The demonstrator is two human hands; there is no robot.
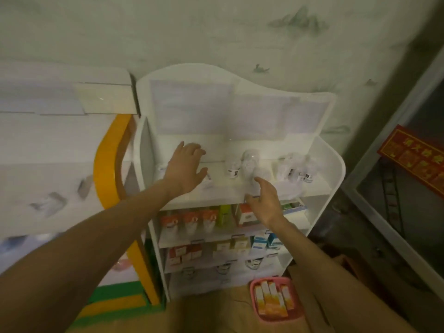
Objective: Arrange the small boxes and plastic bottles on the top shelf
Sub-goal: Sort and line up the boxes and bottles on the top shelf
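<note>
On the white top shelf (223,192), clear plastic bottles (251,164) stand at 2 o'clock (blurred). Left hand (186,167) and right hand (265,200) hover, fingers spread, holding nothing; best grasp one bottle low, upright.

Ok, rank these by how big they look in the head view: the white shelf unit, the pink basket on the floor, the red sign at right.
1. White shelf unit, by far the largest.
2. Red sign, though the frame edge cuts it off.
3. Pink basket, close to the sign in apparent size, so that order is unsure.
</note>
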